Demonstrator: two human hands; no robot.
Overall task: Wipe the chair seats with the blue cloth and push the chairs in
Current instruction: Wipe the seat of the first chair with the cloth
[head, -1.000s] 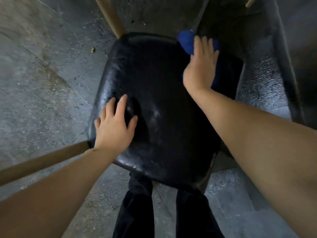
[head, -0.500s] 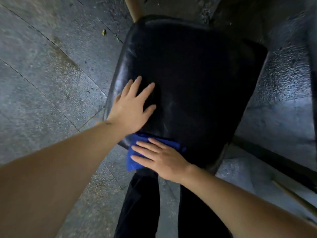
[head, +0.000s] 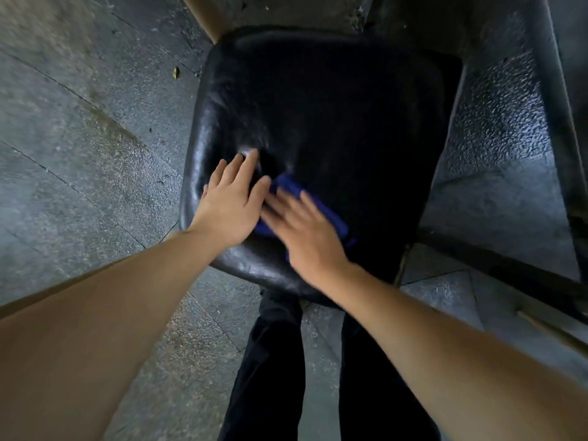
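A black padded chair seat (head: 334,116) fills the middle of the head view. My left hand (head: 234,202) lies flat on its near left part with straight fingers. The blue cloth (head: 318,208) lies on the seat's near middle, mostly under my right hand (head: 305,237), which presses it with flat, spread fingers and is blurred by motion. The two hands touch or nearly touch at the thumbs.
Grey stone floor (head: 95,154) surrounds the chair. A wooden chair leg or rail (head: 203,14) runs off the top left. A dark metal frame (head: 560,122) stands at the right. My dark trouser legs (head: 270,361) are just below the seat's near edge.
My right hand slid the blue cloth from the seat's near edge up onto the seat, toward the middle. My left hand stayed flat on the seat's left part.
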